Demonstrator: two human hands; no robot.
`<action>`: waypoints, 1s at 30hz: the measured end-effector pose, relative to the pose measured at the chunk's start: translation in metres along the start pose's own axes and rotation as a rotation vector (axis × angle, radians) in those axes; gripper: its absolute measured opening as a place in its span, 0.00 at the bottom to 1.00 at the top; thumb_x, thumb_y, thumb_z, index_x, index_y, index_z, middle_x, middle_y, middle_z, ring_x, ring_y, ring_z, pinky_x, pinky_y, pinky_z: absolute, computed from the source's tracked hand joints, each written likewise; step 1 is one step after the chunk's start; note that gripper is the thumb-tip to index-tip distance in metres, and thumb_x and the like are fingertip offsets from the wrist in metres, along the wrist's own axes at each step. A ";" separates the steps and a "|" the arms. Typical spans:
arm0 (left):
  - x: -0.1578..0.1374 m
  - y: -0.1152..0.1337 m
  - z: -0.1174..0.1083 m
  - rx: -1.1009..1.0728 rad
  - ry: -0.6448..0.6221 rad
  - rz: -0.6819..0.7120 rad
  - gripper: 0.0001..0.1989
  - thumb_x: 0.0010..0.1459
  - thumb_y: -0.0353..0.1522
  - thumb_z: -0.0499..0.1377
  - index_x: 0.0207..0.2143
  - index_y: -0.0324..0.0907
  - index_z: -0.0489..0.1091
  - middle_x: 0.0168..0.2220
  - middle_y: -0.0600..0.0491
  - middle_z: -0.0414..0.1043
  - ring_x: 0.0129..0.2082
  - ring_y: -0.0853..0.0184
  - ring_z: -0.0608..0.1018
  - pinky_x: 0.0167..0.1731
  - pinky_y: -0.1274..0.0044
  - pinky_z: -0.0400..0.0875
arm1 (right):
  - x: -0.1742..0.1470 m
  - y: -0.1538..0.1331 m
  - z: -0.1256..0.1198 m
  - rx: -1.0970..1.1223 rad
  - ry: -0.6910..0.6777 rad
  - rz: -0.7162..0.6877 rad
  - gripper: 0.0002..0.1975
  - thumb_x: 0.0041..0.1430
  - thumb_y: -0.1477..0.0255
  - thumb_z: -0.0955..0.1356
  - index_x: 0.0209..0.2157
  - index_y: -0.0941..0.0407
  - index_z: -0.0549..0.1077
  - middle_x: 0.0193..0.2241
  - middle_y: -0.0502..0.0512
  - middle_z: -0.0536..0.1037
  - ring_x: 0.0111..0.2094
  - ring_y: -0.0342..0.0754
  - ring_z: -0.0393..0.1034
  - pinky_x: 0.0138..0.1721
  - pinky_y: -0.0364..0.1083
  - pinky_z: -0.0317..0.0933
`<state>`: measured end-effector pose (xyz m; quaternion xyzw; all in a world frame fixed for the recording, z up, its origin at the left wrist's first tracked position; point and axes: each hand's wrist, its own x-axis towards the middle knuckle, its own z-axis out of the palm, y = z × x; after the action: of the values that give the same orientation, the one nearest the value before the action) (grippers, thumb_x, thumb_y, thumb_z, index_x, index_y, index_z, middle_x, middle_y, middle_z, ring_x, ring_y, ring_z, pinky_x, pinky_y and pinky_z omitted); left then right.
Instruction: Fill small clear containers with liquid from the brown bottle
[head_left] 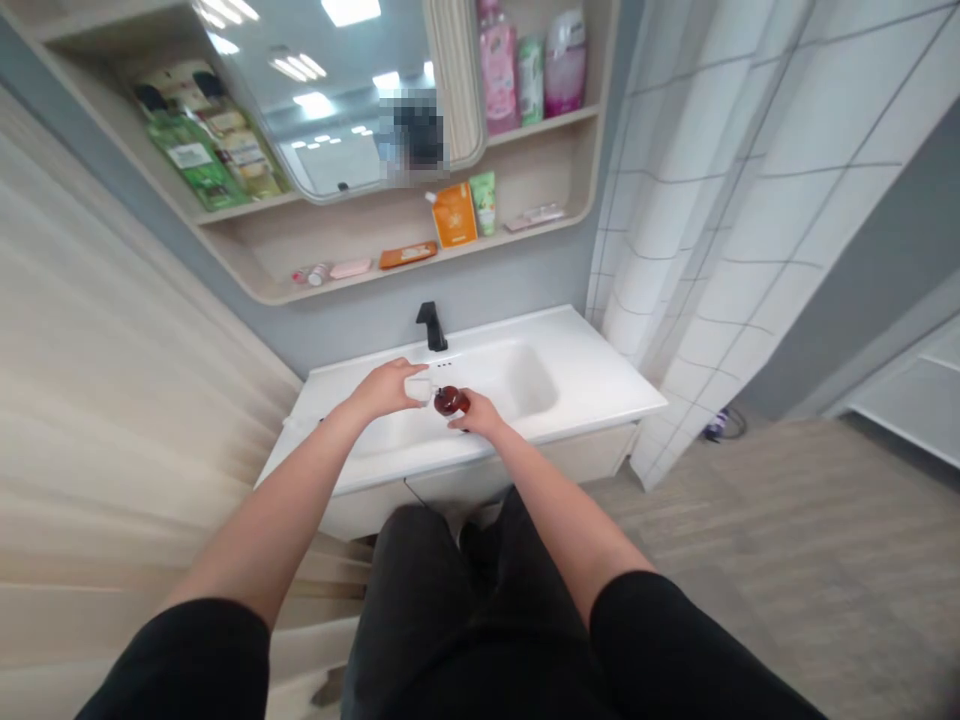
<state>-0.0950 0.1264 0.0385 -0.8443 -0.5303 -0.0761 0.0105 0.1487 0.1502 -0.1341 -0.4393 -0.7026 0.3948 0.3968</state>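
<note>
Over the white sink (536, 375), my right hand (480, 412) is closed around a dark red-brown bottle (448, 401). The top of the bottle tilts left, toward my other hand. My left hand (390, 388) grips a small clear cup (418, 391) between thumb and fingers, close beside the bottle's mouth. Whether the bottle and the cup touch, I cannot tell. What the cup contains, if anything, is too small to make out. Behind both hands stands a black faucet (431, 328).
A mirror cabinet (450, 265) hangs above the sink, with green bottles (196, 160), pink bottles (499, 70) and an orange pouch (455, 215) on its shelves. A white checked curtain (697, 220) hangs at right, a beige curtain (135, 330) at left.
</note>
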 end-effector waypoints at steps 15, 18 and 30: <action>0.005 0.017 -0.022 0.054 -0.038 0.034 0.41 0.50 0.42 0.76 0.68 0.50 0.76 0.53 0.45 0.79 0.53 0.48 0.81 0.57 0.65 0.74 | 0.001 0.003 0.001 0.019 0.024 -0.056 0.30 0.42 0.66 0.85 0.49 0.51 0.81 0.44 0.50 0.85 0.45 0.56 0.79 0.52 0.52 0.72; 0.007 0.018 -0.024 0.063 -0.043 0.050 0.42 0.50 0.41 0.76 0.68 0.50 0.76 0.53 0.44 0.78 0.52 0.49 0.81 0.57 0.65 0.74 | 0.001 0.003 0.002 0.016 0.030 -0.056 0.30 0.42 0.66 0.85 0.49 0.51 0.81 0.44 0.50 0.85 0.45 0.56 0.79 0.52 0.52 0.71; 0.013 0.027 -0.034 0.146 -0.079 0.077 0.39 0.52 0.39 0.74 0.68 0.52 0.76 0.54 0.45 0.78 0.52 0.49 0.81 0.54 0.67 0.74 | -0.001 0.001 0.002 0.023 0.044 -0.060 0.30 0.43 0.64 0.85 0.49 0.52 0.81 0.44 0.51 0.86 0.45 0.56 0.79 0.53 0.51 0.70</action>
<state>-0.0691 0.1233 0.0758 -0.8634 -0.5016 -0.0034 0.0538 0.1472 0.1493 -0.1359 -0.4221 -0.7020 0.3808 0.4290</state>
